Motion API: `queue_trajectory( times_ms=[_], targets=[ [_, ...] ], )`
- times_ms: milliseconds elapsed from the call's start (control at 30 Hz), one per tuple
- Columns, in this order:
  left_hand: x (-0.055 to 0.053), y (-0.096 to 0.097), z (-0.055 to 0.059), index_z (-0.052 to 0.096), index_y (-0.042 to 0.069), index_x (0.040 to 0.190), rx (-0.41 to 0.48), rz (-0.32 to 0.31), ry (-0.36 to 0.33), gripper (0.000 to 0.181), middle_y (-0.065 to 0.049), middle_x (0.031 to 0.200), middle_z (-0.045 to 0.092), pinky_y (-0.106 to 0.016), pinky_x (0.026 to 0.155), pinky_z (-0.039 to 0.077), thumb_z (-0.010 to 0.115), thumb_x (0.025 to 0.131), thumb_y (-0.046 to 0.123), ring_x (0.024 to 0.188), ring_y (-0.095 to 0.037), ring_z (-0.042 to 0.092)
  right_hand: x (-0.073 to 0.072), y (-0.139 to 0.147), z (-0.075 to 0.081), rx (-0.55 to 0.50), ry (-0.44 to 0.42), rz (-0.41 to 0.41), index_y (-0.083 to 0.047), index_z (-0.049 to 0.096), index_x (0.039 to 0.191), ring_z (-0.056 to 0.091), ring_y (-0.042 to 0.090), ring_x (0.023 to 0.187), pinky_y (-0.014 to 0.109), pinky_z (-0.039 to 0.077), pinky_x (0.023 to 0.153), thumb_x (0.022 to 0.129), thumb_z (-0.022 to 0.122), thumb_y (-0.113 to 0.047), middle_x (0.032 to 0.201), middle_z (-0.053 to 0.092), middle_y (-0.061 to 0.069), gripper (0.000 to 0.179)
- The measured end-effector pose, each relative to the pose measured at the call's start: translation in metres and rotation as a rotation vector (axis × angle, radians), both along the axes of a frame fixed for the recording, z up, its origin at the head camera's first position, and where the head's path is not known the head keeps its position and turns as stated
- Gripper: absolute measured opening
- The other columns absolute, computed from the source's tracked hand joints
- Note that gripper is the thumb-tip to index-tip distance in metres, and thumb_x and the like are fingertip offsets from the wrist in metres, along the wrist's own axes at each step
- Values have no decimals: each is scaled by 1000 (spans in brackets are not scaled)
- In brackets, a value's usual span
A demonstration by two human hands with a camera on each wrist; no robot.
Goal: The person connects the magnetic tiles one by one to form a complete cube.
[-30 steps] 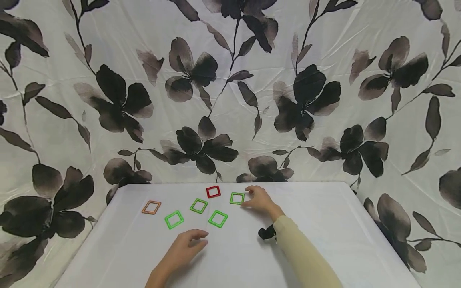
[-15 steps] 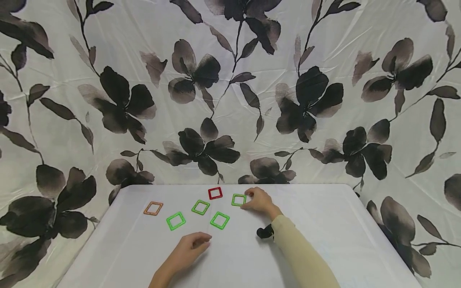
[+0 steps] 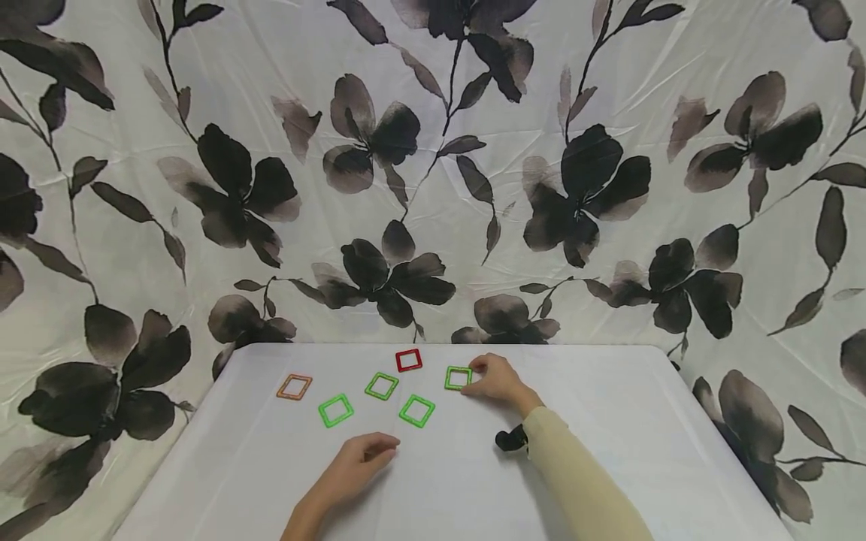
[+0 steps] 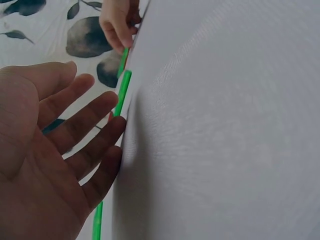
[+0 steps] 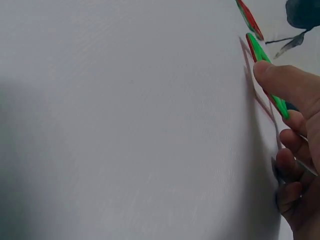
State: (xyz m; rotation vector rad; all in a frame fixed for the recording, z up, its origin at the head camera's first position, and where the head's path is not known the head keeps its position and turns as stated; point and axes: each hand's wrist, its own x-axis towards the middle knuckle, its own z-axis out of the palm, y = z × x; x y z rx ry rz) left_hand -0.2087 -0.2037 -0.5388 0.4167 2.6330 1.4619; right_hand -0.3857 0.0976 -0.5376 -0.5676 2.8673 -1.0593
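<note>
In the head view my right hand (image 3: pixel 501 379) pinches the right side of a green square frame tile (image 3: pixel 449 378), thumb in front and fingers behind. The right wrist view shows thumb and finger on this green tile (image 5: pixel 257 47), a red edge along its underside and a reddish outline on the cloth beside it. My left hand (image 3: pixel 355 466) hovers over the nearer part of the table, fingers loosely bent and holding nothing. Beyond it lie a green tile (image 3: pixel 404 415), another green tile (image 3: pixel 323 415) and a third green tile (image 3: pixel 371 382).
A red square tile (image 3: pixel 398 361) lies by the far table edge. An orange tile (image 3: pixel 282 387) is farthest left. The white-covered table (image 3: pixel 643 451) ends at a floral curtain (image 3: pixel 460 180). A black piece (image 3: pixel 509 439) sits at my right wrist.
My right fingers have come onto the green tile's right side, and that tile has shifted slightly right, away from the red one. My left hand stays about where it was.
</note>
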Motion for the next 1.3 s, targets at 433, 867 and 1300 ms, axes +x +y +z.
queue_trajectory(
  times_ms=[433,867,1300],
  targets=[
    [-9,9,-2,70,9,108,-39,120,33,17,0,100,69,-31,75,51,65,94,18,86,-13,64,38,34,-3,-51,-21,60,-4,68,107,55,15,90,39,45,86,66,90,-32,95,62,-3,54],
    [-31,13,2,69,6,107,-92,236,43,18,0,90,64,-30,59,49,69,89,12,70,-14,57,75,57,-3,-67,-1,106,-7,68,104,52,16,82,36,44,76,67,90,-34,90,60,-3,50],
    [-50,29,-5,70,2,108,-284,362,116,38,-1,89,65,-37,68,49,76,82,28,79,-17,58,102,60,-10,-39,16,157,-11,68,103,52,12,80,31,43,73,67,88,-38,90,60,-9,50]
  ],
)
